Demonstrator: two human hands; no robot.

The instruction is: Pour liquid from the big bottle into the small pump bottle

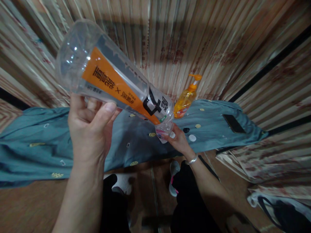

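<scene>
My left hand (88, 129) is wrapped round the base end of a large clear plastic bottle (114, 76) with an orange and grey label. The bottle is tilted, its neck pointing down to the right. My right hand (178, 139), with a silver bracelet at the wrist, is closed on a small clear container (163, 130) right under the bottle's mouth. Both are above a table covered with a blue-grey cloth (43, 142). Whether anything is flowing from the bottle is not visible.
An orange pump bottle (186, 98) stands on the cloth just behind the bottle's neck. A black phone (233, 123) lies at the cloth's right end, with a white cap (192, 138) nearer. Curtains hang behind. My legs and shoes are below. A dark bag (279, 207) lies on the floor.
</scene>
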